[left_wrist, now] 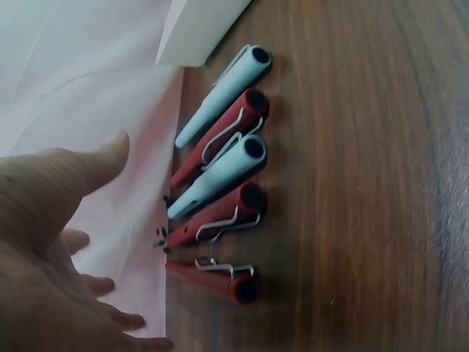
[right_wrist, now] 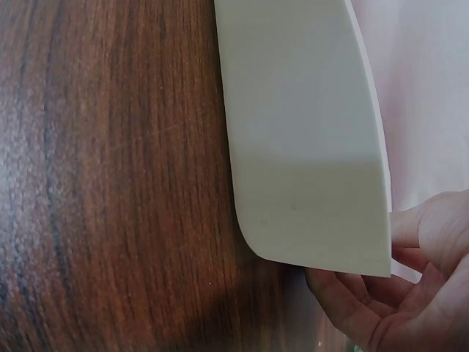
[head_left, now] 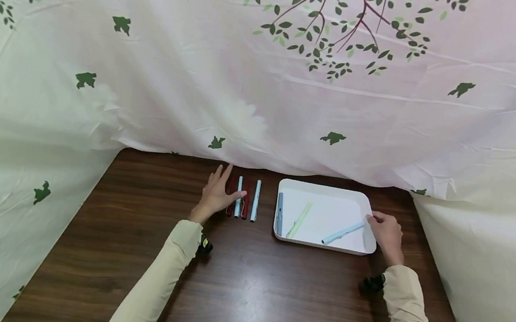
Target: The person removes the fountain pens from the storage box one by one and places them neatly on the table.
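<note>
My left hand [head_left: 216, 194] hovers spread beside a row of clip pens on the table, thumb reaching over them. In the left wrist view the row alternates near the tray: a light blue pen [left_wrist: 227, 95], a red pen [left_wrist: 221, 136], another light blue pen [left_wrist: 220, 176], then two more red ones, the last being a red pen [left_wrist: 216, 279]. Part of the row is hidden behind the hand in the head view. At the right, my right hand [head_left: 386, 235] grips the short right side of a white tray [head_left: 320, 245], thumb at the rim and fingers outside.
Inside the tray lie a grey-blue pen [head_left: 280, 214] along the left wall, a light green pen [head_left: 299, 220] and a light blue pen [head_left: 343, 232] slanting near the right end. A leaf-patterned white curtain [head_left: 265, 102] hangs along the back edge of the dark wooden table [head_left: 242, 278].
</note>
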A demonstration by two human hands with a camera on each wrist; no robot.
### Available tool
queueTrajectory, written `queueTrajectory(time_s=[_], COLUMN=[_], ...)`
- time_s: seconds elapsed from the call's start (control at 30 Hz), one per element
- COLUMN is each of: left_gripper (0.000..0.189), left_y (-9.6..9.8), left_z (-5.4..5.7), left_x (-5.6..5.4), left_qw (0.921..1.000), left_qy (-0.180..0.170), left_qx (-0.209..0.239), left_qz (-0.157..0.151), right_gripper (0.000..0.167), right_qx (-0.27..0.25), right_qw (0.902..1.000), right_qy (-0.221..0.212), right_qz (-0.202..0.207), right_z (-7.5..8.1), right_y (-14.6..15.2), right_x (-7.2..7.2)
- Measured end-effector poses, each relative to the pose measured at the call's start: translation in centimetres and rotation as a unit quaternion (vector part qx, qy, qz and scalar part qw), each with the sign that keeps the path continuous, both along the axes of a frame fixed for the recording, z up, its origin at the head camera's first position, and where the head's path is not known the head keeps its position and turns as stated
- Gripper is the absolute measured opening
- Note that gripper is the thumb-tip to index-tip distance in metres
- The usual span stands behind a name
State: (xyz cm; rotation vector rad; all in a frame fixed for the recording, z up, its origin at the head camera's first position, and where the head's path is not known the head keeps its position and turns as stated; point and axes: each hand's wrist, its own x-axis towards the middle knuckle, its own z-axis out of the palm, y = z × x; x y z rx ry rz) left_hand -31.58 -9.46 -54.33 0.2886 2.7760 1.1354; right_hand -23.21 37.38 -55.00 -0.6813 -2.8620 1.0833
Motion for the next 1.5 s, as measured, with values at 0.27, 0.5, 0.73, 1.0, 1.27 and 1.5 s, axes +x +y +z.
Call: queueTrajectory(time_s=[0.27, 0.5, 0.73, 1.0, 1.27, 1.5], left_gripper=[0.097, 0.100, 0.100, 0.100, 0.090, 0.076], left_y=[2.0, 3.8, 5.9, 8.8, 12.2, 14.1], left_z=[0.5, 0.7, 0.8, 0.4, 0.4, -0.3], left_x=[0.8, 1.7, 2.4, 2.6, 3.5, 4.7], left_qw=[0.9994, 0.9974, 0.9929, 0.9839, 0.9656, 0.9536], left_qy=[0.006, 0.002, 0.001, 0.038, 0.086, 0.111], left_qx=[0.004, -0.016, -0.028, -0.056, -0.111, -0.119], left_qz=[-0.034, -0.070, -0.115, -0.165, -0.219, -0.253], right_gripper=[0.046, 0.045, 0.046, 0.045, 0.045, 0.044], right_qx=[-0.002, -0.005, -0.001, -0.003, 0.003, 0.004], right_qw=[1.0000, 1.0000, 0.9999, 0.9999, 0.9999, 0.9999], right_qy=[-0.003, -0.005, -0.012, -0.012, -0.011, -0.008], right_qz=[0.003, 0.002, 0.000, 0.001, 0.001, -0.006], right_z=[0.1, 0.1, 0.1, 0.1, 0.2, 0.1], right_y=[-0.3, -0.4, -0.4, -0.4, -0.3, -0.3], right_x=[-0.1, -0.1, -0.2, 0.0, 0.1, -0.2])
